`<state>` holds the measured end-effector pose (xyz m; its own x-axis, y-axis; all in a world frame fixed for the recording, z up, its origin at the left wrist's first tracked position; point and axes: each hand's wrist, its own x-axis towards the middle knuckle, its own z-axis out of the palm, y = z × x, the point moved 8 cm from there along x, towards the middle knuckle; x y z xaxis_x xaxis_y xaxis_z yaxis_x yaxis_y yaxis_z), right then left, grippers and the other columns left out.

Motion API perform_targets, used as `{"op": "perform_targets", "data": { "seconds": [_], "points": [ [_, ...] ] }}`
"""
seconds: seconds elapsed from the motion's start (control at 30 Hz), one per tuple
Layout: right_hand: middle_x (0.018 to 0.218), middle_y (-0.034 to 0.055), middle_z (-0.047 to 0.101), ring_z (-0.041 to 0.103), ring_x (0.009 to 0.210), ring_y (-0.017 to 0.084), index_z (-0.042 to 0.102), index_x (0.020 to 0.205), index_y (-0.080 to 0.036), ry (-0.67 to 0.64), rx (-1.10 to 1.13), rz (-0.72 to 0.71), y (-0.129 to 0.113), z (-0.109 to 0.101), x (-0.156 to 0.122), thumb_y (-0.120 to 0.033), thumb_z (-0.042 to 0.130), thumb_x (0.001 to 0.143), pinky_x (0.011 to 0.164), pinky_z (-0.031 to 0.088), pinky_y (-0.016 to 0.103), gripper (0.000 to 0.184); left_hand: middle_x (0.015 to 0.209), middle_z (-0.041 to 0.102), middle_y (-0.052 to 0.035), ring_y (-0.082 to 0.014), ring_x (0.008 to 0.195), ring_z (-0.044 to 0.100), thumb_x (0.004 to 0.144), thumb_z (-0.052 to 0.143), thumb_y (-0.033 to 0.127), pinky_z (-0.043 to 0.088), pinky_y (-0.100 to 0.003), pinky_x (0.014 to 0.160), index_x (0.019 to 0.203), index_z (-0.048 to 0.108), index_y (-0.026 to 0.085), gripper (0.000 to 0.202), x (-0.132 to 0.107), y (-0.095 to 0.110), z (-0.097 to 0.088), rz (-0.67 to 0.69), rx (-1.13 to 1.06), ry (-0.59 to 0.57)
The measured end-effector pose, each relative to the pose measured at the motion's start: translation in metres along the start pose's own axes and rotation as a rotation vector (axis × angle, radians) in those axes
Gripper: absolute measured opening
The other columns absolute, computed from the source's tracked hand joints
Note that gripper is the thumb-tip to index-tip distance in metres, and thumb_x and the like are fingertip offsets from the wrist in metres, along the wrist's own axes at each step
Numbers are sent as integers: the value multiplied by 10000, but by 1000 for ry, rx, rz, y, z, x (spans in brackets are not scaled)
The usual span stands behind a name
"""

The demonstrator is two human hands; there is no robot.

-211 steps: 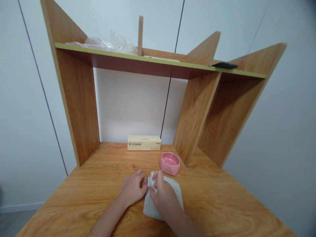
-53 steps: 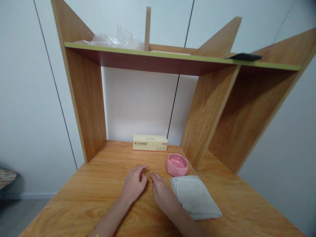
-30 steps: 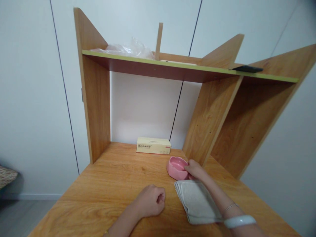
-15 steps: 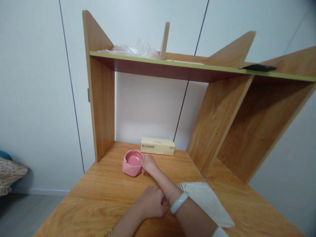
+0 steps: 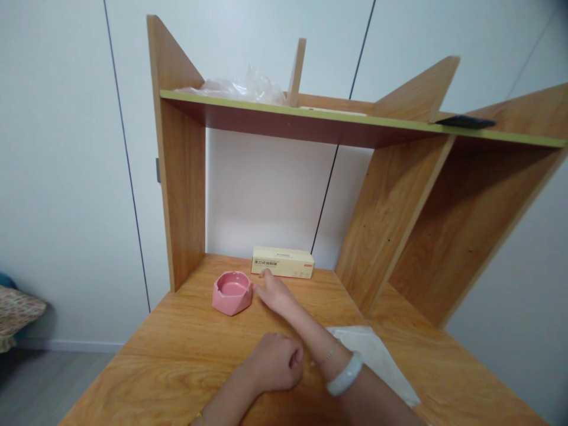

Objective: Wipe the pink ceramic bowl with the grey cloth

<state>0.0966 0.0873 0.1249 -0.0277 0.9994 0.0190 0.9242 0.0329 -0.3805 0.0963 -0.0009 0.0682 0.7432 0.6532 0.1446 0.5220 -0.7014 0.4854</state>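
Note:
A pink ashtray [image 5: 231,291] sits on the wooden desk [image 5: 186,349], left of centre. My right hand [image 5: 274,293] reaches across just right of the ashtray, fingers stretched out, holding nothing and close to a cream box [image 5: 283,262]. My left hand [image 5: 275,367] rests on the desk near me, curled into a loose fist with nothing visible in it. A folded grey cloth [image 5: 381,361] lies flat at the right, partly hidden by my right forearm.
A hutch with upright wooden side panels [image 5: 181,195] stands on the desk. Its upper shelf [image 5: 310,118] carries a crumpled clear plastic bag [image 5: 244,90] and a dark flat object [image 5: 465,122]. White walls lie behind.
My right hand carried the pink ashtray from beside the cloth over to the left of the desk and has let go of it. My left hand stayed curled in place.

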Motion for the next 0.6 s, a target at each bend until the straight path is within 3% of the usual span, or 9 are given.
{"op": "perform_targets", "data": {
  "seconds": [0.17,0.3,0.43,0.6],
  "points": [
    [914,175,652,605,865,267,630,829,-112,-67,-298,85,65,-34,-45,-215,517,738,674,415,300,178,620,614,6,-145,577,532,644,459,132,346,-208,512,687,568,201,136,0,7,3,28,64,-7],
    [907,227,649,603,861,333,667,795,-96,-131,-466,172,107,-36,-83,-275,605,661,677,428,369,232,634,623,11,-142,576,536,644,445,125,349,-203,509,718,569,211,167,0,14,3,47,111,5],
    [861,209,667,617,839,329,686,759,-123,-183,-531,191,118,-21,-99,-236,607,637,683,444,391,184,628,633,16,-135,555,539,649,446,134,347,-192,487,683,574,211,154,-3,25,8,89,137,-10],
    [831,204,673,627,815,330,688,699,-127,-219,-538,185,108,-11,-84,-102,676,506,672,465,391,195,629,648,8,-122,516,530,670,456,150,337,-184,449,667,600,207,155,-12,44,15,138,100,-69]
  ]
}}
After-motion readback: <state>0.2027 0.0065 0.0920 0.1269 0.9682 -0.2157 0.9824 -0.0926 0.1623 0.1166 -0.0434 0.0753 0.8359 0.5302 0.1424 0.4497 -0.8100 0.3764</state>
